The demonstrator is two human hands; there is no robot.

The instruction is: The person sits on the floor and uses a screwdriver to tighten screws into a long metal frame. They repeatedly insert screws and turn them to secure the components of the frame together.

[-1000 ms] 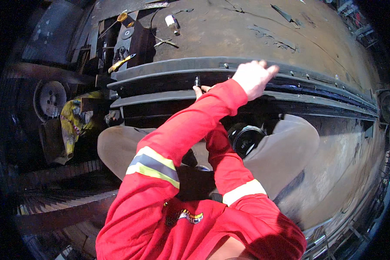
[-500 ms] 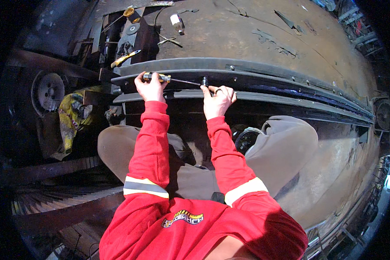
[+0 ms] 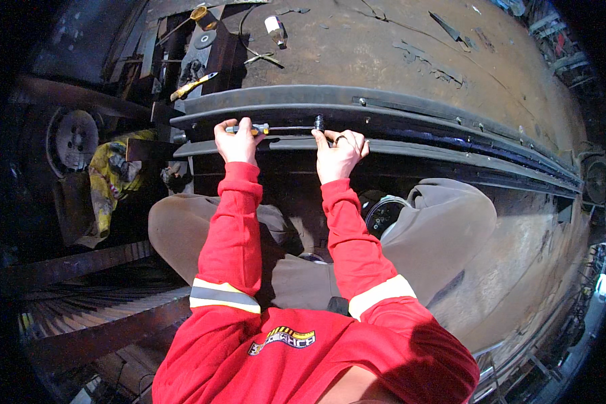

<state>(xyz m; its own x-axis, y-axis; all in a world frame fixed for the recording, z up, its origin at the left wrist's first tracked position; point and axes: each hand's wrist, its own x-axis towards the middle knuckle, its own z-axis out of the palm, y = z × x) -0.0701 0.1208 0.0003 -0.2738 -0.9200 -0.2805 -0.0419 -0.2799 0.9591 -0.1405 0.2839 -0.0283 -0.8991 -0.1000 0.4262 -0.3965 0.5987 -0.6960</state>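
My left hand is closed around the yellow-and-dark handle of a screwdriver. The thin shaft runs nearly level to the right, its tip meeting a small black cylindrical fitting. Thumb and fingers of my right hand pinch the lower part of that fitting, which hides where the tip sits. Both hands are over long dark steel rails that stretch across in front of my knees. Small bolts or studs stand along the far rail.
A paintbrush, a grinding disc and an amber cup lie at the upper left. Beyond the rails, a bottle lies on the rusty steel surface. A stained yellow cloth hangs at left; a round dark container stands between my legs.
The screwdriver has swung from a slant to nearly level as my left hand dropped slightly and shifted right. My right hand stays in place, pinching the fitting.
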